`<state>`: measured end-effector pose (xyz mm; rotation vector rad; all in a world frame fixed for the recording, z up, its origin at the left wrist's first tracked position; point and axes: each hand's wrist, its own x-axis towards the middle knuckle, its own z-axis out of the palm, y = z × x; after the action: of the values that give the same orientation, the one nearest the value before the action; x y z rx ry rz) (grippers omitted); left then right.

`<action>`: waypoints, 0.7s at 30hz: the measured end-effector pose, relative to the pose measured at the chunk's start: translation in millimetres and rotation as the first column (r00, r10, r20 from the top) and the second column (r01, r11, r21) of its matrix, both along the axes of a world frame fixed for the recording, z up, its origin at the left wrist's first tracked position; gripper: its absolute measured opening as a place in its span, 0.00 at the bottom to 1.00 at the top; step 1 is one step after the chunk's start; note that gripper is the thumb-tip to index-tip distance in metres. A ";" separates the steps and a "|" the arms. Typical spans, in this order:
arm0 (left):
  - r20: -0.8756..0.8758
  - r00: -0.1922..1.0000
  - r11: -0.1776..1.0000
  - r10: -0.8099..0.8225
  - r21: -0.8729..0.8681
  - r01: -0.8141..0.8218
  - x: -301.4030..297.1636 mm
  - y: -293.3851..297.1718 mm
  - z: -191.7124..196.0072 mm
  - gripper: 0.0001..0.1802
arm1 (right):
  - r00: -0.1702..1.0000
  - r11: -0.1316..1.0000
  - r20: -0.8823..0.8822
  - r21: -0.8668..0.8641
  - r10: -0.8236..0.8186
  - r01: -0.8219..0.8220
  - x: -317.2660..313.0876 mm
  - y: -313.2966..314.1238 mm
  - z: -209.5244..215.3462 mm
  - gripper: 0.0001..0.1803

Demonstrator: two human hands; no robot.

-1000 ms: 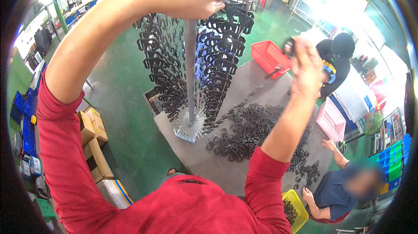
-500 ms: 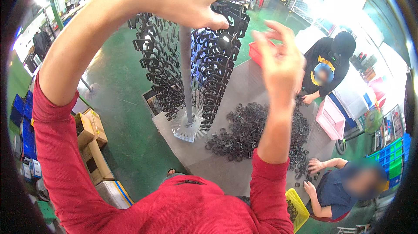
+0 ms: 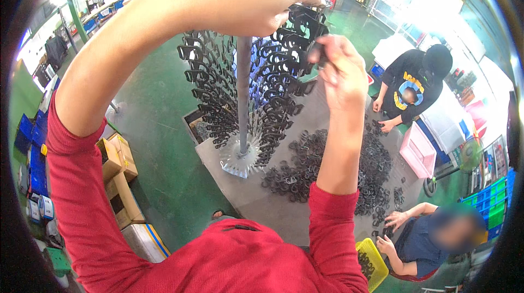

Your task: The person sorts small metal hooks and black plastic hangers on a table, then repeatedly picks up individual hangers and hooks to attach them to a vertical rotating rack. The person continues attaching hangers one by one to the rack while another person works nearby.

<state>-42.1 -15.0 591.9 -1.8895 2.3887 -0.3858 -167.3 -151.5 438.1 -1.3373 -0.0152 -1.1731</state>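
Head view, the only one I have on my remote feed: the main change is at the right hand (image 3: 345,77). Half a second ago I log its fingers spread and bare, off to the right of the hanging rack of hooked black parts (image 3: 275,83); now it is drawn in close to the far right side of that rack, thumb and fingertips pinched on a small dark piece (image 3: 316,53). Motion blur hides the piece's outline, and I cannot tell whether it touches the hanging parts. The left hand (image 3: 262,4) is over the top of the rack; its fingers, loosely open in the previous frame, now look curled, but the tips are hidden, so I cannot tell what they grip. Hands are apart, the rack's upper end between them. My reading: the right hand is loaded again rather than idle, and both hands bear on the same upper part of the rack. The rack stands around a grey post (image 3: 244,96) at the left of the grey table (image 3: 256,205), with a loose pile of black parts (image 3: 305,159) to its right. A co-worker in black (image 3: 412,96) now has both hands down at the far right edge.
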 end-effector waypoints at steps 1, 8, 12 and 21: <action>-0.018 0.997 0.997 -0.072 -0.028 0.071 3.9 -2.6 -1.6 0.25 | 0.992 0.993 0.106 0.085 0.073 -0.082 -9.9 -9.8 -10.6 0.09; 0.000 0.933 0.919 -0.360 -0.171 0.354 39.8 6.3 -10.2 0.27 | 0.631 0.749 -0.406 -0.314 -0.661 0.583 -124.6 -71.9 -20.8 0.11; -0.047 0.956 0.954 -0.291 -0.086 0.286 49.1 6.0 -4.0 0.27 | -0.172 0.258 -0.385 -0.829 -0.907 0.496 -149.7 -61.5 -20.6 0.18; -0.069 0.965 0.967 -0.254 -0.029 0.253 -5.3 23.0 8.9 0.23 | 0.453 0.297 0.064 -0.672 -0.889 0.679 2.2 34.4 15.4 0.18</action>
<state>-47.5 8.0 600.8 -1.6333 2.6939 -0.3642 -165.2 -117.1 453.6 -2.2799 0.6744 -1.8819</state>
